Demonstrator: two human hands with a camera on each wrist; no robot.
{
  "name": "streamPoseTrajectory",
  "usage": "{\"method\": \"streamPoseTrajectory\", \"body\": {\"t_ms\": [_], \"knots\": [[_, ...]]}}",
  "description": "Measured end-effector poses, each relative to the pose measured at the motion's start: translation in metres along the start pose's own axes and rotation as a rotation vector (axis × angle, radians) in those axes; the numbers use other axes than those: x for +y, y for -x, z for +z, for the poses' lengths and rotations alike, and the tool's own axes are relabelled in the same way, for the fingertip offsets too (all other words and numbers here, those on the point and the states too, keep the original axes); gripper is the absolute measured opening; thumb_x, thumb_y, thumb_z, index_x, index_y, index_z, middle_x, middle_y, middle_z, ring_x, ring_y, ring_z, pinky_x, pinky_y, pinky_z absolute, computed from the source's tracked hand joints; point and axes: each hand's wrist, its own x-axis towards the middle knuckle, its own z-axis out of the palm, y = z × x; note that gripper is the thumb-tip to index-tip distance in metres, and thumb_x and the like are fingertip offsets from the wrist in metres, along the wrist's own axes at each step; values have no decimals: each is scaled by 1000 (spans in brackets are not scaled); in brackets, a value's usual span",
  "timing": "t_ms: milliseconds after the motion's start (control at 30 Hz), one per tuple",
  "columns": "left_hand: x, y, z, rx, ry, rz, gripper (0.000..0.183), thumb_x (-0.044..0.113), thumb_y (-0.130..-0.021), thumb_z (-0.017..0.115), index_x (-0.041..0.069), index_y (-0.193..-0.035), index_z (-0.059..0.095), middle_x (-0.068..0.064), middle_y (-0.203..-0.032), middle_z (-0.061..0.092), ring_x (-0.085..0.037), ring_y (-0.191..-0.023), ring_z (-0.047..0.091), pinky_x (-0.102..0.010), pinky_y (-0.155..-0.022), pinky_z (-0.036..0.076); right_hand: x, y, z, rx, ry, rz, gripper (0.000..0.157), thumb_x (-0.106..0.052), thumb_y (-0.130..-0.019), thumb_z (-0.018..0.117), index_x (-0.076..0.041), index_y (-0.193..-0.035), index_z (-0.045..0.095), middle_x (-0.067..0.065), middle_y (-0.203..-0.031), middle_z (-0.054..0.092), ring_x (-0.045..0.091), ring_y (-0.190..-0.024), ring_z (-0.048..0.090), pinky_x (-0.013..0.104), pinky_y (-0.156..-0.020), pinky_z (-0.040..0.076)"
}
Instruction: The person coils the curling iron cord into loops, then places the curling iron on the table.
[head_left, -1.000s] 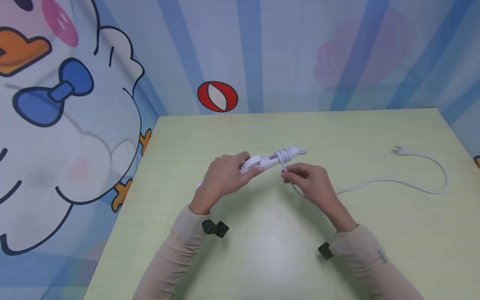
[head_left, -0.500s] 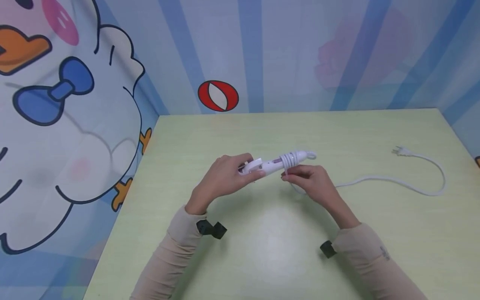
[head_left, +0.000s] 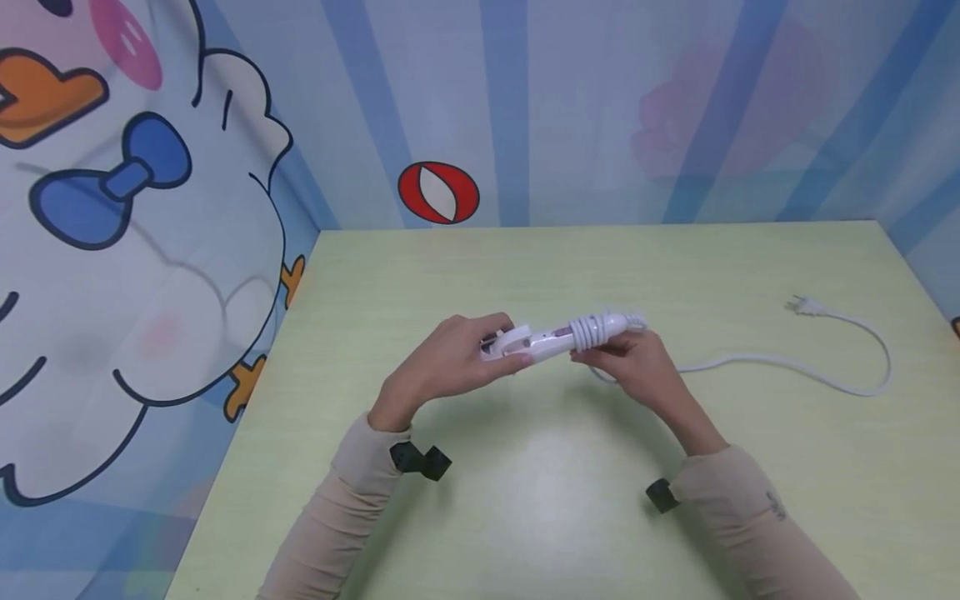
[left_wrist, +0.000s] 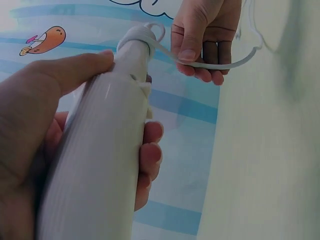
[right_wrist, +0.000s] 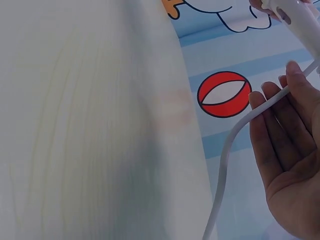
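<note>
My left hand (head_left: 453,358) grips a white curling iron (head_left: 547,343) above the table, its handle end pointing right. In the left wrist view the thumb lies along the smooth white body (left_wrist: 95,155) and the fingers curl round its far side. Several turns of white power cord (head_left: 590,332) wrap the handle near its end. Just below these turns, my right hand (head_left: 643,371) pinches the cord between thumb and fingers. The right wrist view shows the cord (right_wrist: 227,147) crossing the fingers and hanging down from them.
Loose cord (head_left: 780,358) trails right across the pale green table (head_left: 540,517) in a curve, ending in a two-pin plug (head_left: 808,306). Behind stands a blue striped wall (head_left: 570,108), with a cartoon-printed panel (head_left: 150,333) at the left.
The iron's handle end has shifted right and slightly down towards my right hand. The right fingers now sit partly behind the wrapped handle, still pinching the cord. The left hand keeps its grip.
</note>
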Motion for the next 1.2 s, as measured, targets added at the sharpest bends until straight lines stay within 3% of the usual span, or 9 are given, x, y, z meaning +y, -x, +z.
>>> {"method": "streamPoseTrajectory", "body": {"t_ms": [167, 367, 467, 600, 733, 833, 1000, 1200], "knots": [[1, 2, -1, -31, 26, 41, 35, 49, -89, 60, 21, -109, 59, 4, -83, 60, -12, -67, 55, -27, -57, 44, 2, 0, -1, 19, -19, -8, 29, -23, -81, 77, -11, -106, 70, 9, -105, 71, 11, -81, 64, 27, -68, 52], [1, 5, -3, -73, 37, 93, 31, 47, -90, 60, 23, -109, 57, 5, -79, 59, -11, -64, 54, -26, -57, 43, 0, 1, -3, 73, 90, -50, 19, -11, -80, 76, -3, -97, 72, 15, -94, 73, 4, -78, 63, 24, -69, 52], [1, 5, -4, -107, 37, 118, 30, 47, -90, 60, 24, -108, 57, 7, -80, 59, -10, -64, 55, -26, -57, 44, 1, 2, -4, 87, 134, -158, 15, 1, -80, 72, 0, -95, 72, 16, -92, 73, 0, -80, 64, 22, -73, 52], [2, 7, -6, -152, 16, 146, 29, 49, -89, 60, 25, -106, 57, 8, -79, 60, -8, -63, 55, -25, -57, 44, 2, 0, -6, 60, 190, -322, 25, 11, -79, 67, -5, -97, 74, 8, -93, 74, 1, -83, 65, 17, -73, 50], [4, 8, -9, -185, -31, 162, 28, 50, -89, 59, 25, -103, 57, 9, -75, 59, -6, -60, 54, -23, -57, 43, 2, -4, -9, -3, 195, -344, 23, 5, -80, 70, -9, -97, 74, 4, -92, 74, 10, -84, 69, 15, -70, 49], [6, 9, -11, -212, -50, 169, 28, 49, -90, 59, 24, -101, 57, 9, -73, 58, -6, -60, 53, -23, -56, 43, -1, -6, -11, -32, 202, -287, 15, -8, -83, 73, -10, -98, 75, 4, -93, 74, 18, -87, 71, 18, -69, 51], [8, 10, -11, -268, -69, 170, 27, 50, -90, 58, 25, -101, 57, 10, -72, 57, -5, -59, 52, -22, -56, 41, -1, -9, -15, -34, 252, -205, 15, -19, -84, 73, -14, -99, 75, 2, -96, 74, 19, -89, 71, 26, -73, 53], [10, 10, -7, -295, -144, 136, 28, 52, -90, 57, 26, -97, 55, 10, -67, 54, -4, -53, 46, -22, -53, 36, -5, -13, -19, -6, 381, -327, 16, -17, -82, 75, -15, -98, 76, 0, -93, 74, 14, -82, 70, 32, -69, 53]]}}
